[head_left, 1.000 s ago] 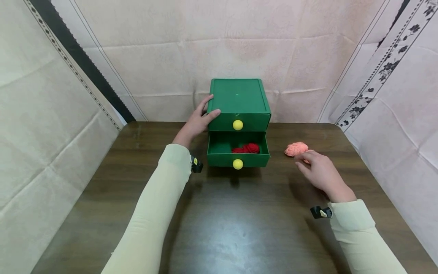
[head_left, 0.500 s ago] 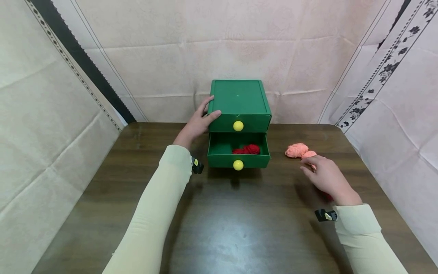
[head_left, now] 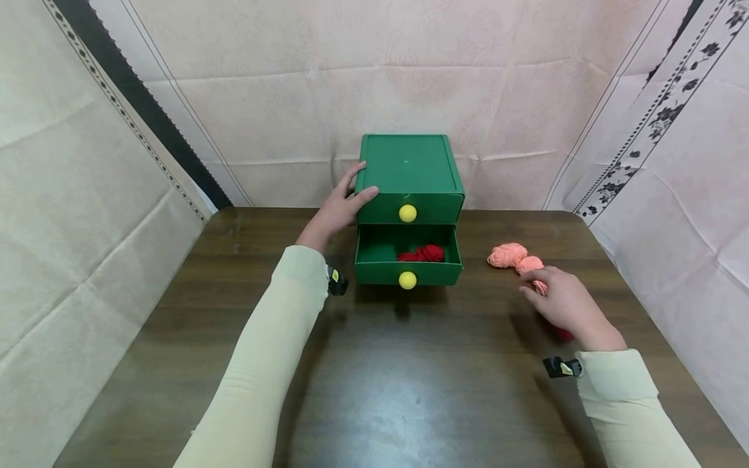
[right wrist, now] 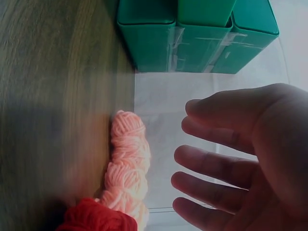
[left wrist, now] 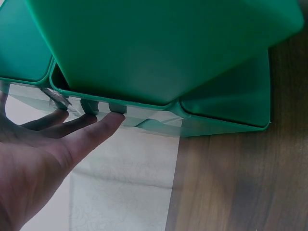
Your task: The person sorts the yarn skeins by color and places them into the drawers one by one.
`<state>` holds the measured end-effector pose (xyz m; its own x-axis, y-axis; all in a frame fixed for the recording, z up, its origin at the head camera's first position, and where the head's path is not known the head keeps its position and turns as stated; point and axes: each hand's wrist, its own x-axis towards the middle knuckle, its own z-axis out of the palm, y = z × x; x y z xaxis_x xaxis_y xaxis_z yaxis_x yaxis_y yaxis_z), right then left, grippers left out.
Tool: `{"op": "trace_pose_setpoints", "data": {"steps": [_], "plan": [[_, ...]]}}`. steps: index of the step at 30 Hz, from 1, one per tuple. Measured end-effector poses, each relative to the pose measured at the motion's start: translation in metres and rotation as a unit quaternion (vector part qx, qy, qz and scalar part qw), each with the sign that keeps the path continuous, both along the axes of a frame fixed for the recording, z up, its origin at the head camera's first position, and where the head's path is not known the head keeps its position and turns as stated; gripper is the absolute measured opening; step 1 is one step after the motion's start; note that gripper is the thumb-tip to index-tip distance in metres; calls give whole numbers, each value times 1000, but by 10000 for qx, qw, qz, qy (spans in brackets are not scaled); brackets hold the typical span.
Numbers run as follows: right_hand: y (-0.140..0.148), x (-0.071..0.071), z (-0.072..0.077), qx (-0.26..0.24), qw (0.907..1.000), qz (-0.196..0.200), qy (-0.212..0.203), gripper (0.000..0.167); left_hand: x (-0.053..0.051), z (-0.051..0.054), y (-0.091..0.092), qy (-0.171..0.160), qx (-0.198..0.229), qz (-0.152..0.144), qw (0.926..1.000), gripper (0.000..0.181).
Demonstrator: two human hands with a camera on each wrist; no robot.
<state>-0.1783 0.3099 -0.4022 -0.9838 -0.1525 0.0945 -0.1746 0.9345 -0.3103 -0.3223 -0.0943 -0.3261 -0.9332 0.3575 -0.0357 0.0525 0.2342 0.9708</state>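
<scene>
A green drawer box stands at the back of the table, a lower drawer pulled out with red yarn inside. My left hand rests against the box's left side, thumb on its front corner; the left wrist view shows its fingers straight against the taped wall. Over the table on the right, my right hand hovers with loosely bent fingers and holds nothing. Just beyond it lies coral-pink yarn. More red yarn shows in the right wrist view, mostly hidden under the hand in the head view.
Round yellow knobs mark the drawer fronts. The brown wooden table extends toward me, with pale cloth hanging behind and on both sides.
My right hand has drifted slightly right and toward me, uncovering more of the pink yarn and some red yarn near the wrist. The left hand, box and drawer stay put.
</scene>
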Motion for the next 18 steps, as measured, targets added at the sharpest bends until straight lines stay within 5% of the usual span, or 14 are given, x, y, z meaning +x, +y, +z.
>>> {"op": "trace_pose_setpoints", "data": {"steps": [18], "plan": [[17, 2, -6, 243, 9995, -80, -184, 32, -2, -2, -1, 29, 36, -27, 10000, 72]]}}
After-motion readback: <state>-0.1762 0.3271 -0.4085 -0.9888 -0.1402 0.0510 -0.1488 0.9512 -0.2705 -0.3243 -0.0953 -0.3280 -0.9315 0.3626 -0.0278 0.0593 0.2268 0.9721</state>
